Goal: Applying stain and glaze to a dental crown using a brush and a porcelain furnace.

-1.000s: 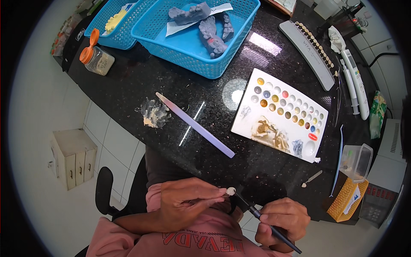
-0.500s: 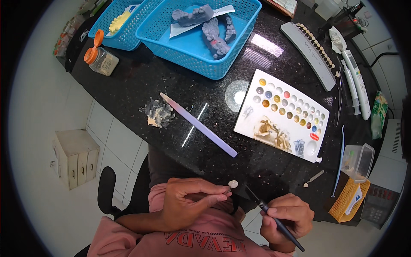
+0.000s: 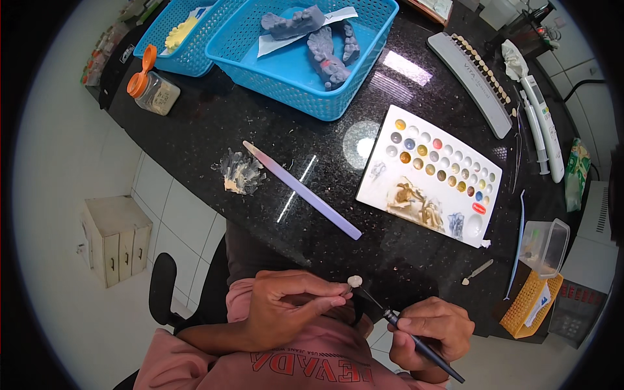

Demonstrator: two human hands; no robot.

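Observation:
Between the thumb and fingertips of my left hand (image 3: pixel 283 309) is a short, thin holder, mostly hidden, with a small white tooth crown (image 3: pixel 355 281) at its end. My right hand (image 3: pixel 439 328) grips a fine brush (image 3: pixel 422 346) with a black handle, much like a pen. Its thin tip points up and left, right beside the crown; whether it touches I cannot tell. Beyond my right hand lies a white paint palette (image 3: pixel 375 190) with several wells of coloured stains and brown and blue-grey smears on its flat part.
A lavender file (image 3: pixel 312 198) lies by a whitish smear (image 3: pixel 240 172). Behind stand a blue basket (image 3: pixel 279 84) of grey dental models (image 3: pixel 325 58) and an orange-lidded jar (image 3: pixel 156 94). Rightward are a tooth shade guide (image 3: pixel 471 88), syringes (image 3: pixel 543 130), a blue instrument (image 3: pixel 517 247) and a yellow basket (image 3: pixel 520 318).
The brush tip has moved from a little right of the crown to close beside it, and looks thinner now. My right hand has shifted slightly left; my left hand stays nearly still.

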